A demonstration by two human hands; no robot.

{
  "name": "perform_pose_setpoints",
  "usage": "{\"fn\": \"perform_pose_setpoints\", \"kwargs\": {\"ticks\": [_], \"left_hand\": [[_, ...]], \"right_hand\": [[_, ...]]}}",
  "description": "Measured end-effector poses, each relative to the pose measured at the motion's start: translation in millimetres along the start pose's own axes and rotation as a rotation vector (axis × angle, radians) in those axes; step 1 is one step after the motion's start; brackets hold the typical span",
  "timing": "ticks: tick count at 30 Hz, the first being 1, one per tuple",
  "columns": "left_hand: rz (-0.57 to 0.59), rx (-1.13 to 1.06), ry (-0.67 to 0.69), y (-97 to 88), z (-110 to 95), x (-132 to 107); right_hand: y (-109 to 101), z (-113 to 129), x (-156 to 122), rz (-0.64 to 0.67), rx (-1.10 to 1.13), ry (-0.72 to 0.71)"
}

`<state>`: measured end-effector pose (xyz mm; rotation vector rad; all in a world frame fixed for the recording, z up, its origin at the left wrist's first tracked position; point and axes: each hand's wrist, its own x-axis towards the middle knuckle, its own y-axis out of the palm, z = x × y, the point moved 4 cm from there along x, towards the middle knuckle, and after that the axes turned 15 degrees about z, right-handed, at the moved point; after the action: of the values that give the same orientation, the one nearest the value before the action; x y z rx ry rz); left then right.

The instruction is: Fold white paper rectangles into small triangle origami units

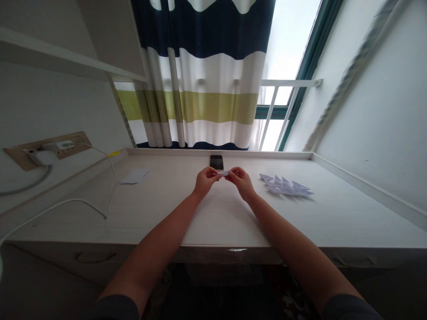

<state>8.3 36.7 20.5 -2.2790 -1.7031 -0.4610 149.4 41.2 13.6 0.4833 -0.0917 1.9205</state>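
Well off to the left, a beige socket strip (46, 151) is set into the wall, with a white plug (45, 156) in it. A white cable (66, 201) runs from there down across the left part of the counter (167, 222), and a grey cord (26, 189) loops along the wall below the plug. Above them, a white shelf (50, 58) juts out. Further right, a flat white paper sheet (134, 176) lies on the counter, well apart from the hands.

Near the middle, the left hand (207, 181) and right hand (240, 182) are raised just above the counter, close together. Their fingers (217, 174) are clenched in a pinch on both ends of a small folded paper slip (224, 173), which sits between the hands and touches neither the counter nor anything else. Just behind it, a black phone (216, 162) lies flat near the counter's far edge.

To the right, a loose cluster of pointed folded paper pieces (283, 186) rests on the counter, the pieces overlapping one another. Behind everything hangs a striped navy, white and olive curtain (200, 102), with a bright window (287, 53) and white railing (287, 83) at its right.
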Motion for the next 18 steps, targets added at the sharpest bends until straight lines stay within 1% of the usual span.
{"fn": "perform_pose_setpoints", "kwargs": {"ticks": [5,9,14,18], "left_hand": [[-0.04,-0.004,0.015,-0.3,-2.8,-0.3],[-0.044,-0.007,0.012,-1.4,-3.3,-0.5],[-0.016,-0.006,0.008,-0.1,-4.8,-1.5],[0.035,-0.018,-0.002,3.5,-4.1,-2.0]], "right_hand": [[0.1,-1.7,0.5,0.011,0.023,0.008],[2.6,2.3,-1.6,0.007,0.039,0.022],[5.6,6.8,-3.1,0.039,-0.111,0.045],[4.5,6.5,-3.0,0.023,-0.212,0.079]]}}
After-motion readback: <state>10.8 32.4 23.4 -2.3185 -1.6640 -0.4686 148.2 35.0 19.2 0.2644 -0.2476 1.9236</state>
